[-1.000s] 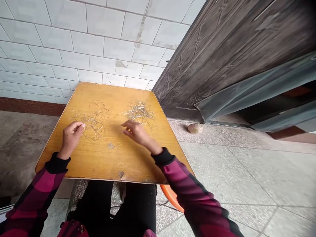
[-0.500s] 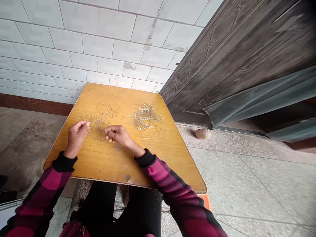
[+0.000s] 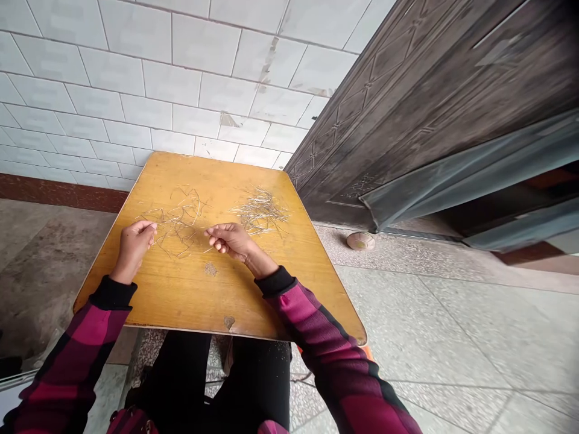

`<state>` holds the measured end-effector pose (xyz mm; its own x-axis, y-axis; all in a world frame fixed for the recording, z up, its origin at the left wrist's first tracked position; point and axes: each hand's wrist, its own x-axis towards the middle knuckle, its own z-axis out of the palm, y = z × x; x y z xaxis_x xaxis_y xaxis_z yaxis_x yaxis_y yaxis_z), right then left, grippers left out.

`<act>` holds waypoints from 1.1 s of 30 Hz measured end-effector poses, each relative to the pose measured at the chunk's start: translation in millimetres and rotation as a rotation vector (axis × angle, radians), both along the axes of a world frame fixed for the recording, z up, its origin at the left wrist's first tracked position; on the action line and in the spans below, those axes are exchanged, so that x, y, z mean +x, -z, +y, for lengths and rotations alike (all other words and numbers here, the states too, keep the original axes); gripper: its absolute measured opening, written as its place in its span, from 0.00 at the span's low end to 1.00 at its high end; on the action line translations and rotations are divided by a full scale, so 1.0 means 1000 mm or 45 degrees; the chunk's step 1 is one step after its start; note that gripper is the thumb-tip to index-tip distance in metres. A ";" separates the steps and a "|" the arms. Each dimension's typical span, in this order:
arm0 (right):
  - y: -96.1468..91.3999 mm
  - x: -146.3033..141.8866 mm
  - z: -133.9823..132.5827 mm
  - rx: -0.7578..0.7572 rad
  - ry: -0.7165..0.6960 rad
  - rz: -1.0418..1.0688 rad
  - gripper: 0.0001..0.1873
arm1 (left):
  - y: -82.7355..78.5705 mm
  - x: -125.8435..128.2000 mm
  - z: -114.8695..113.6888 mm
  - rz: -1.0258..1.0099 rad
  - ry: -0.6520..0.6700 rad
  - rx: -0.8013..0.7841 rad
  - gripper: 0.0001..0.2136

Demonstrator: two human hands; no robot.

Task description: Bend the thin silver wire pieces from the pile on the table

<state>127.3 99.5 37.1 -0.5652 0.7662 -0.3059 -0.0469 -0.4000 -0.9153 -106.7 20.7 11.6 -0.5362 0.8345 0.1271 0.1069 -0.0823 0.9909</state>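
A yellow wooden table (image 3: 190,295) stands against a tiled wall. On its left half lies a loose tangle of bent thin wires (image 3: 178,220). On the right half lies a denser pile of straight silvery wires (image 3: 260,211). My left hand (image 3: 133,244) rests at the left edge of the tangle, thumb and forefinger pinched on a thin wire. My right hand (image 3: 228,238) sits between the two piles with fingers curled, pinching a short thin wire near the tabletop.
A dark metal door (image 3: 407,114) stands to the right. A small round ball (image 3: 360,241) lies on the floor by its foot. White wall tiles (image 3: 136,78) rise behind the table. An orange seat edge (image 3: 368,352) shows under the table's right corner.
My right hand went from the straight pile over to the tangle beside my left hand, then drew back a little to the right. My left hand stayed pinched in place.
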 end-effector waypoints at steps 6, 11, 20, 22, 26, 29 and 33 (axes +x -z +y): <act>0.009 0.016 -0.020 -0.233 -0.058 0.102 0.05 | 0.020 -0.012 0.013 0.285 0.014 -0.137 0.08; 0.010 0.019 -0.036 -0.385 -0.034 0.246 0.06 | 0.017 -0.014 0.011 0.805 -0.184 0.033 0.07; 0.004 0.019 -0.066 -0.470 0.143 0.547 0.04 | -0.029 0.056 -0.039 1.205 0.398 0.590 0.06; 0.000 0.023 -0.074 -0.477 0.181 0.614 0.03 | -0.032 0.076 -0.042 1.267 0.558 0.580 0.08; -0.005 0.033 -0.087 -0.548 0.286 0.734 0.02 | -0.026 0.101 -0.035 1.118 0.595 0.455 0.07; -0.006 0.038 -0.093 -0.555 0.374 0.789 0.02 | -0.020 0.111 -0.029 0.925 0.687 0.327 0.09; -0.007 0.041 -0.095 -0.564 0.480 0.789 0.02 | -0.015 0.118 -0.027 0.652 0.791 0.235 0.12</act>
